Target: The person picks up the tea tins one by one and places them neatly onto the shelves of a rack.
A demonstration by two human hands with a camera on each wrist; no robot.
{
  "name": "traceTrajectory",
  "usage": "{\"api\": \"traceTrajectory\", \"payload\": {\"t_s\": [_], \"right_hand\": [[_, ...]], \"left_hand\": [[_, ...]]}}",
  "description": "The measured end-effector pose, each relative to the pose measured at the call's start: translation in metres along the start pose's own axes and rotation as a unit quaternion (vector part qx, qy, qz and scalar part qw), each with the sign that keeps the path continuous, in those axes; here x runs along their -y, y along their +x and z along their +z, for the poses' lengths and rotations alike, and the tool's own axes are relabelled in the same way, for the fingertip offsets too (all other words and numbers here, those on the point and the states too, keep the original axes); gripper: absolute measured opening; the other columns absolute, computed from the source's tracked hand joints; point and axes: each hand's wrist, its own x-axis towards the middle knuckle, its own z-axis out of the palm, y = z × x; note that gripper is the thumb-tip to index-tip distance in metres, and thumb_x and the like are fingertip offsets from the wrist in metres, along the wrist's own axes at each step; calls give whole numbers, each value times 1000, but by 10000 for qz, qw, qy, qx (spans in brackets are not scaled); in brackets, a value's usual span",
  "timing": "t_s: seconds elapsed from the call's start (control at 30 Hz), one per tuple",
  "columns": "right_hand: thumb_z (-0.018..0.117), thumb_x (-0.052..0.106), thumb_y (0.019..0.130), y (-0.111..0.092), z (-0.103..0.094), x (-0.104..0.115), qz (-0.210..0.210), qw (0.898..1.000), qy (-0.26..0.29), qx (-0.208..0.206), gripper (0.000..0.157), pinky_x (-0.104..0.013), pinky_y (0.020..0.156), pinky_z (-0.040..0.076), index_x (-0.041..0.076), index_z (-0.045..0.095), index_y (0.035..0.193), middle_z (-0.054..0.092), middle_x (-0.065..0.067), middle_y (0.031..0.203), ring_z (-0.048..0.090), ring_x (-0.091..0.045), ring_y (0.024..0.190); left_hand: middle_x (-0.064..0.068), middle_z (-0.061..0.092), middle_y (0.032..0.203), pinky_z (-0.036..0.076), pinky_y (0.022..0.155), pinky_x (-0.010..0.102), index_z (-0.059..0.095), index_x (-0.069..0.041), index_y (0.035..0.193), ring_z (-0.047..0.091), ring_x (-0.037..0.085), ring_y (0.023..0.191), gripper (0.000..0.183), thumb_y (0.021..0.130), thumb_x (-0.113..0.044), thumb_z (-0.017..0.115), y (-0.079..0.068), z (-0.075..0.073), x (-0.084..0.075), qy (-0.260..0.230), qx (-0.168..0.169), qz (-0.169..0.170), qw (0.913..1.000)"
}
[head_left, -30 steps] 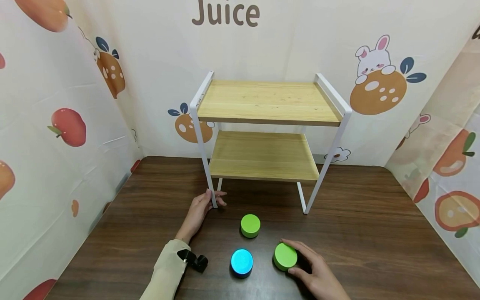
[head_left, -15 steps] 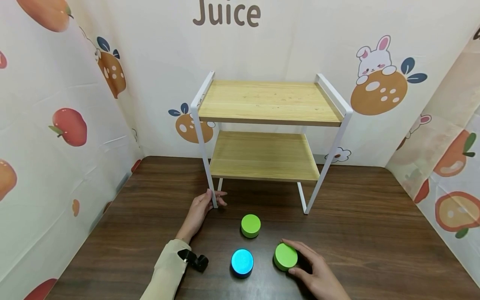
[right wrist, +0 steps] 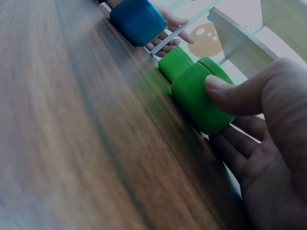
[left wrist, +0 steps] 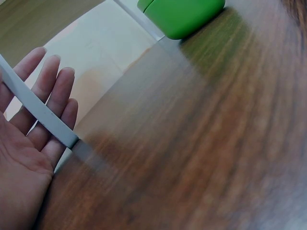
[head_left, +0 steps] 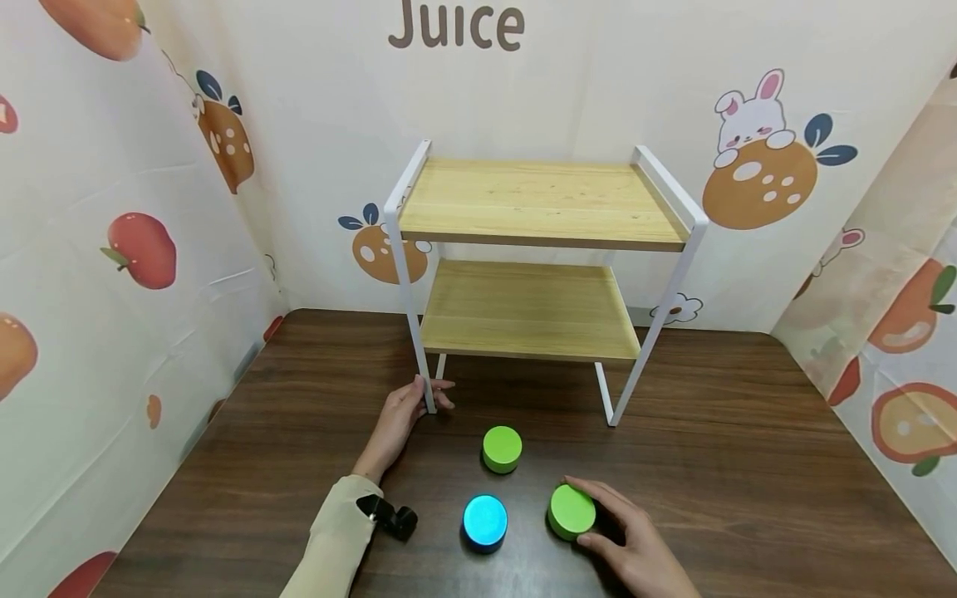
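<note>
- "Juice" [head_left: 456, 26], in rounded brown letters, tops the pale backdrop [head_left: 568, 91], and it reads clean! A dark scrap of lettering is cut off at the right edge, too little to read.
- Over to the left hand [head_left: 399, 419]: reaching forward, low by the table [head_left: 748, 482], it holds the shelf's front left leg [head_left: 415, 332] between thumb and fingers, the fingers long and slightly parted behind the bar.
- Now the right hand [head_left: 628, 540], coming in from the lower right: thumb on one side, fingers on the other, and it pinches the nearer green container [head_left: 571, 511], which sits upright on the table.
- The farther green container [head_left: 502, 449] stands just in front of the shelf [head_left: 523, 311], between the two front legs.
- Blue container [head_left: 484, 522], left of the pinched one, stands apart from it, its plain top facing up.
- And there's the cream sleeve [head_left: 329, 540] along the left forearm, a black camera mount [head_left: 389, 517] strapped at the wrist!
</note>
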Motion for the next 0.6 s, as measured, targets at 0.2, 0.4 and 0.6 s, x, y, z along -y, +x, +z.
{"api": "traceTrajectory", "payload": {"t_s": [0.2,0.4,0.6], "right_hand": [[81,13,91,-1,-1,0,10,10000,-18,8,62,-7,105,38,15,60,149,68,-3,141,57,7,131],[82,9,90,0,-1,1,-176,9998,-73,-47,63,-6,106,37,12,60,149,68,-4,140,57,6,131],[83,7,88,0,-2,3,-159,9997,-87,-165,64,-5,106,36,12,61,148,69,-3,139,57,7,130]], "left_hand": [[27,72,117,50,102,24,68,5,133,69,35,119,70,115,-52,29,0,0,0,20,-14,7,10000],[35,67,125,49,103,22,65,10,133,65,43,124,74,115,-51,27,0,1,-1,-19,-29,33,10000],[31,69,125,49,102,24,66,11,131,66,40,124,75,115,-50,27,0,2,-3,31,-69,-15,10000]]}}
